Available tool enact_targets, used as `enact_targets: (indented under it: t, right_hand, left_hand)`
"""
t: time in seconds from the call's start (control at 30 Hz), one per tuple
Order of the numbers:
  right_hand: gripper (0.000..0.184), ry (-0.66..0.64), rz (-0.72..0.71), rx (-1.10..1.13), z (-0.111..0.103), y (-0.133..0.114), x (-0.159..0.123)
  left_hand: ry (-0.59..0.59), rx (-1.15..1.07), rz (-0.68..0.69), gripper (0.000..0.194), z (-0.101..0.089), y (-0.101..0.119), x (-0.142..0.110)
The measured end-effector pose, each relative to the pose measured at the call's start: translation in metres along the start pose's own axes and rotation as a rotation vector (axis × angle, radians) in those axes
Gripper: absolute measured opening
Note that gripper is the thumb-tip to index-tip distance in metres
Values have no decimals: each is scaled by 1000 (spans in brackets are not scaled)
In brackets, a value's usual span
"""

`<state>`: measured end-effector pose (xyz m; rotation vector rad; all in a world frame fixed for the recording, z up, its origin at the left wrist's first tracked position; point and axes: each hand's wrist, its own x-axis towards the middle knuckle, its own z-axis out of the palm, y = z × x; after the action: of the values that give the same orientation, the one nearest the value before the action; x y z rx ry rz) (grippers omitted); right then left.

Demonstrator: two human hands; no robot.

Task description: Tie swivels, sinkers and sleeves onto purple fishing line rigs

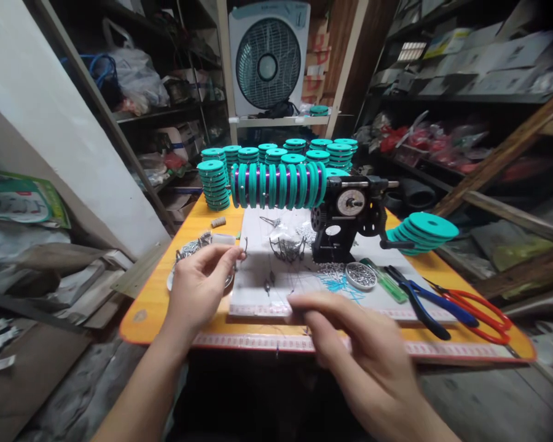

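Observation:
My left hand point(200, 282) is closed in a pinch, with a small dark metal piece point(246, 247) at its fingertips. Above the front of the white board, my right hand point(364, 350) has its thumb and forefinger drawn together. Motion blurs it, and what it grips is hidden. Between the hands, thin line with small dark pieces point(268, 285) lies on the white board point(253, 301). Behind them, a cluster of dark metal pieces point(286, 248) sits on the board. A row of teal spools wound with purple line point(279, 185) is mounted on a black hand-cranked winder point(334, 227).
Stacks of teal spools point(212, 184) line the table's back; more spools point(426, 230) lean at right. A dish of metal bits point(360, 275), blue-handled pliers point(419, 301) and red-handled scissors point(483, 313) lie right. A plate point(169, 282) stands left. A fan point(268, 61) is behind.

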<state>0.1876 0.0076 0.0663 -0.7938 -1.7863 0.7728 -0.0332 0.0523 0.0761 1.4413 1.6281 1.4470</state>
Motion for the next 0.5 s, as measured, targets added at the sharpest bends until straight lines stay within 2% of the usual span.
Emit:
enact_targets:
  t: [0.07, 0.13, 0.17, 0.2, 0.23, 0.3, 0.33, 0.4, 0.47, 0.5]
  right_hand:
    - [43, -116, 203, 198, 19, 14, 15]
    - [71, -290, 408, 438, 41, 25, 25]
    - [80, -364, 468, 564, 51, 28, 26]
    - [83, -405, 496, 689, 60, 30, 25]
    - [77, -411, 511, 801, 67, 31, 20]
    - [50, -325, 540, 933, 74, 31, 2]
    - [43, -268, 571, 933, 76, 31, -11]
    - [48, -194, 638, 812, 75, 33, -41]
    - [46, -219, 638, 557, 73, 39, -72]
    - [41, -252, 583, 400, 72, 44, -85]
  left_hand:
    - [-49, -129, -62, 26, -5, 9, -5]
    - [-110, -334, -133, 25, -7, 18, -8]
    - [-137, -438, -168, 24, -8, 21, -8]
    - [-161, -521, -197, 23, -9, 24, -8]
    - [-177, -577, -216, 22, -11, 26, -7]
    - [-189, -638, -243, 20, -12, 26, -4]
    - [-197, -643, -255, 20, -13, 24, -3]
    - [-211, -585, -263, 23, -10, 17, -5]
    - [-151, -417, -207, 28, -2, 9, -15]
    - [-85, -301, -134, 33, 5, 5, -25]
